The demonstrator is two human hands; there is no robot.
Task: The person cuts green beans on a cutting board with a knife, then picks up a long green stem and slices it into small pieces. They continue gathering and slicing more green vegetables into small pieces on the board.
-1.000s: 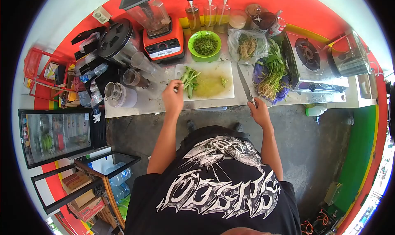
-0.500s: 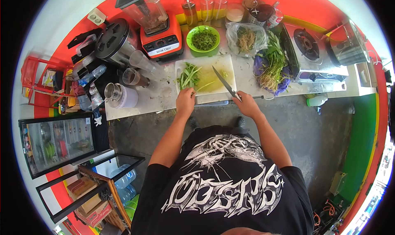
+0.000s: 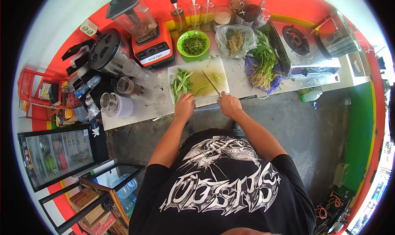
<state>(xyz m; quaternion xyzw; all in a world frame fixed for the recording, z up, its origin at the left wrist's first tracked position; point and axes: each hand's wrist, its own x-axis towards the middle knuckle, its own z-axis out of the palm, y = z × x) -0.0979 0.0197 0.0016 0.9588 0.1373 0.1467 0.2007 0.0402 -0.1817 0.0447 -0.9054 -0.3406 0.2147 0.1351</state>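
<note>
My left hand (image 3: pixel 184 106) is at the near edge of the white cutting board (image 3: pixel 210 64), its fingers closed on the end of a thin green stem (image 3: pixel 200 87). In my right hand (image 3: pixel 231 104) is the handle of a kitchen knife (image 3: pixel 210 82). Its blade points away over the board, close to the stem's far end. Leafy green stalks (image 3: pixel 181 82) lie on the board's left side. A small pile of cut green pieces (image 3: pixel 217 77) sits right of the blade.
Behind the board stands a green bowl (image 3: pixel 194 56) of chopped greens, beside a red blender (image 3: pixel 153 47). Rooted greens (image 3: pixel 263 66) and a plastic bag (image 3: pixel 224 39) lie to the right, before a gas stove (image 3: pixel 310 50). Cups (image 3: pixel 128 85) and a jug (image 3: pixel 119 104) stand left.
The whole view has shifted slightly. My right hand and the knife have come left, nearer my left hand. The blade now reaches closer to the stem.
</note>
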